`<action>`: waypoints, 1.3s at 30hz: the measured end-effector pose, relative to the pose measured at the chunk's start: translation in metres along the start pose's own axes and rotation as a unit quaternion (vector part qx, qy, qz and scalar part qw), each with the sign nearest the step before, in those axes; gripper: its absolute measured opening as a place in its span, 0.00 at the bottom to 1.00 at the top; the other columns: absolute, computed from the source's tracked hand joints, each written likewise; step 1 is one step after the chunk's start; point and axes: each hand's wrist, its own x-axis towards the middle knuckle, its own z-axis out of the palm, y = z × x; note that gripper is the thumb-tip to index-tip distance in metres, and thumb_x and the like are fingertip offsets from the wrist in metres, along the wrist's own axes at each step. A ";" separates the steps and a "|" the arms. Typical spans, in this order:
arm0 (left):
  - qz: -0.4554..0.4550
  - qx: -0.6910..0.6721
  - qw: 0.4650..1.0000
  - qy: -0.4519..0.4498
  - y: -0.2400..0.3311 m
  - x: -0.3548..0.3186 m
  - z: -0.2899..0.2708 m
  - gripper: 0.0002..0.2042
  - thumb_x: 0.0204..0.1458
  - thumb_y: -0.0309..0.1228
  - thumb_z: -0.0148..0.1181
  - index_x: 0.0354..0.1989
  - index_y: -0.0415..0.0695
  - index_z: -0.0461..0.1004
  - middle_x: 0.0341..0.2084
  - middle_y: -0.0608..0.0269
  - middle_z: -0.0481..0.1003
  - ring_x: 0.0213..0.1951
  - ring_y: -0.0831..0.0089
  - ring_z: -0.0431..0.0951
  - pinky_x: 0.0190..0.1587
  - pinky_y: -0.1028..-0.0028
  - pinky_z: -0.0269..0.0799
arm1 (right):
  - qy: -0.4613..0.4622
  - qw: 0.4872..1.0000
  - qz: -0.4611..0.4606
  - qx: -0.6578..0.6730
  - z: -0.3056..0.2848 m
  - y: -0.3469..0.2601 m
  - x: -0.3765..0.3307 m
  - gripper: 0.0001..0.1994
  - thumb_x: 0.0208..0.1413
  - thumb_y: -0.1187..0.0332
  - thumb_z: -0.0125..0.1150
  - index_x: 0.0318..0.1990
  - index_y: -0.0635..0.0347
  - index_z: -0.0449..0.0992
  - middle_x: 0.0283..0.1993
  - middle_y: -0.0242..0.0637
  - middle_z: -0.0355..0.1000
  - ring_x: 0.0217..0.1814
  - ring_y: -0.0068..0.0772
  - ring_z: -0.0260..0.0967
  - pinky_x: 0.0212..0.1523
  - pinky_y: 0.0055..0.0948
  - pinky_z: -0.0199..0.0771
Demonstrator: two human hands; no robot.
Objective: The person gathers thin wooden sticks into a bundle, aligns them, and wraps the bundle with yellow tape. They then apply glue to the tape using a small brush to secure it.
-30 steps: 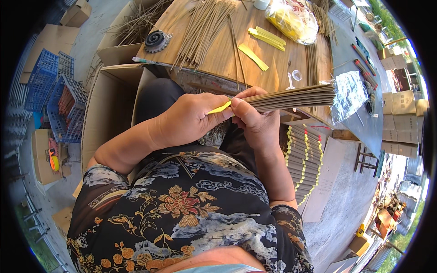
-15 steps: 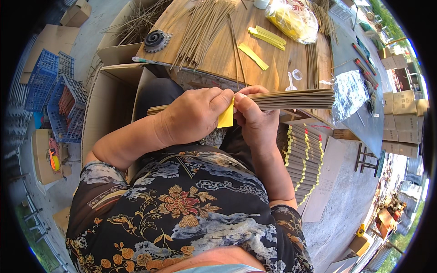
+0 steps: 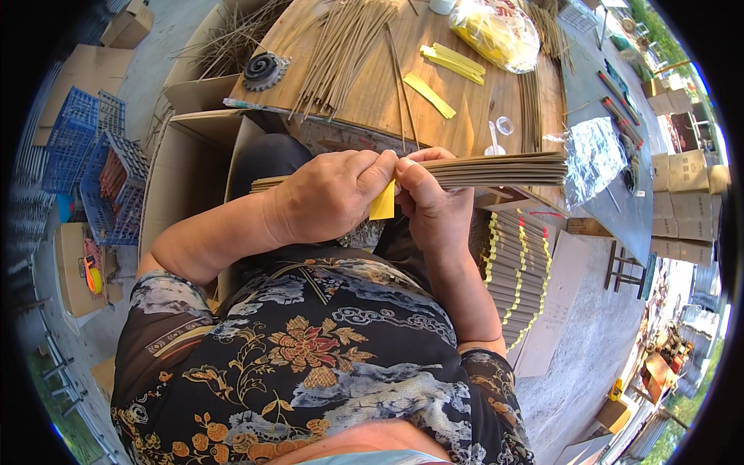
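My right hand grips a thick bundle of thin brown sticks that lies level and points right. My left hand closes around the same bundle from the left, and the sticks' other end juts out past it. A yellow paper strip hangs between the two hands, pinched at the bundle by my left fingers and my right thumb.
A wooden table ahead carries loose sticks, yellow strips, a clear bag and a black coil. Open cardboard box at left, blue crates beyond. Banded stick bundles are stacked at right.
The yellow strip has swung from lying along the bundle to hanging down between my hands. My left hand has slid right, closer around the sticks.
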 end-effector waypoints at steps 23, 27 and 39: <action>-0.040 0.073 0.996 -0.043 -0.010 -0.004 0.016 0.26 0.35 0.18 0.56 0.48 0.26 0.59 0.29 0.48 0.67 0.30 0.57 0.71 0.31 0.68 0.71 | -0.115 0.991 -0.003 -0.074 -0.016 0.002 0.017 0.15 0.43 0.68 0.66 0.36 0.65 0.69 0.27 0.32 0.67 0.28 0.18 0.64 0.27 0.16 0.65; -0.056 0.048 0.996 -0.044 -0.005 0.000 0.009 0.24 0.37 0.18 0.56 0.47 0.27 0.59 0.29 0.47 0.68 0.30 0.54 0.71 0.32 0.67 0.71 | -0.145 0.983 -0.001 -0.112 -0.020 -0.004 0.016 0.19 0.42 0.74 0.66 0.41 0.68 0.65 0.33 0.34 0.69 0.35 0.19 0.66 0.36 0.20 0.70; -0.137 -0.123 0.980 -0.082 -0.001 0.005 -0.006 0.23 0.40 0.18 0.58 0.47 0.30 0.61 0.37 0.43 0.69 0.39 0.50 0.72 0.41 0.67 0.69 | -0.163 0.974 -0.018 -0.154 -0.021 -0.009 0.018 0.19 0.40 0.72 0.68 0.41 0.64 0.68 0.27 0.27 0.67 0.23 0.11 0.60 0.21 0.12 0.61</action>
